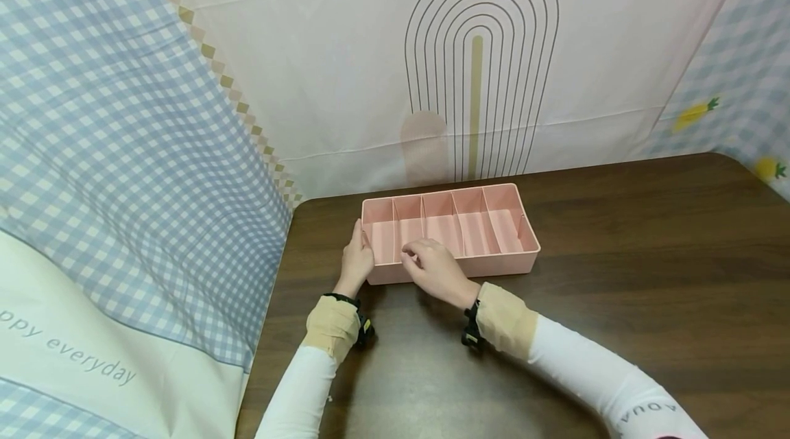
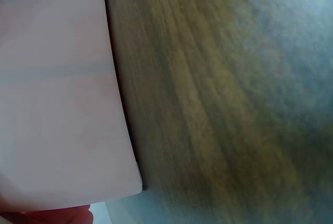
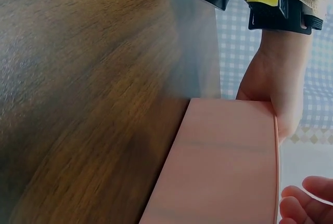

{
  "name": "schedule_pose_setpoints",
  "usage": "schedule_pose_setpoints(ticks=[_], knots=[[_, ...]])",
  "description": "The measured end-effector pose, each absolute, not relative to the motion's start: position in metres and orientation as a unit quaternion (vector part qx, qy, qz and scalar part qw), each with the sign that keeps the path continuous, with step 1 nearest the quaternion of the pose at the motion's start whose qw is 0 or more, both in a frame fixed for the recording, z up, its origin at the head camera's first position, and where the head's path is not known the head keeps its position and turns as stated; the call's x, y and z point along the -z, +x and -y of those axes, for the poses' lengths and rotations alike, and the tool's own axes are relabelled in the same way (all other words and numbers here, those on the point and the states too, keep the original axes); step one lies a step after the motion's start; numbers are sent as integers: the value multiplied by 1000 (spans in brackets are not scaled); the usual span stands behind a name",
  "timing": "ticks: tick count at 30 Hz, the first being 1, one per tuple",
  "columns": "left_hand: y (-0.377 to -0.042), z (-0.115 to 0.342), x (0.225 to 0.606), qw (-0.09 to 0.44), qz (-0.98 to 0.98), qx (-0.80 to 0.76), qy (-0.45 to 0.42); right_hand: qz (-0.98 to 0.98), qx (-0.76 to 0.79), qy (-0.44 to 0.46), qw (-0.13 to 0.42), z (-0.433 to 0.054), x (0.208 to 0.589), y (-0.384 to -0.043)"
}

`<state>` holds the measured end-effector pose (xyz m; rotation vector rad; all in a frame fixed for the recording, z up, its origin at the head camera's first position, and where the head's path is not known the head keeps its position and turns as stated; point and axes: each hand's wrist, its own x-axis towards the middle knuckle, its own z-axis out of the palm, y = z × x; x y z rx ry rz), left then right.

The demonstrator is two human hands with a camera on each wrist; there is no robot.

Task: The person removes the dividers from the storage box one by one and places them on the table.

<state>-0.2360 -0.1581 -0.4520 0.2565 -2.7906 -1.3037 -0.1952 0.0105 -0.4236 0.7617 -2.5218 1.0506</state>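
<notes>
A pink drawer organizer box [image 1: 475, 266], split by thin dividers into several compartments, sits on the brown table. At its left end my left hand [image 1: 356, 262] holds the end wall, part of it reaching over the rim in the right wrist view. My right hand [image 1: 435, 271] is over the front rim near the second compartment from the left, fingers loosely bent. Its fingertips [image 3: 296, 203] appear beside the rim in the right wrist view, with nothing visible between them. The left wrist view shows the box's plain side wall [image 2: 62, 125] and a bit of reddish finger under its end.
The dark wood table [image 1: 629, 274] extends to the right and toward the front. Behind it hangs a pale cloth [image 1: 333, 68] with arch patterns; a blue checked cloth [image 1: 154, 151] covers the left side. Both wrists carry black camera straps [image 1: 472, 322].
</notes>
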Motion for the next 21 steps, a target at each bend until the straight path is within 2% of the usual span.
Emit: schedule_pose_setpoints(ticks=[21], knots=[[-236,157,451,21,901,425,88,899,-341,243,132,0,422,-201]])
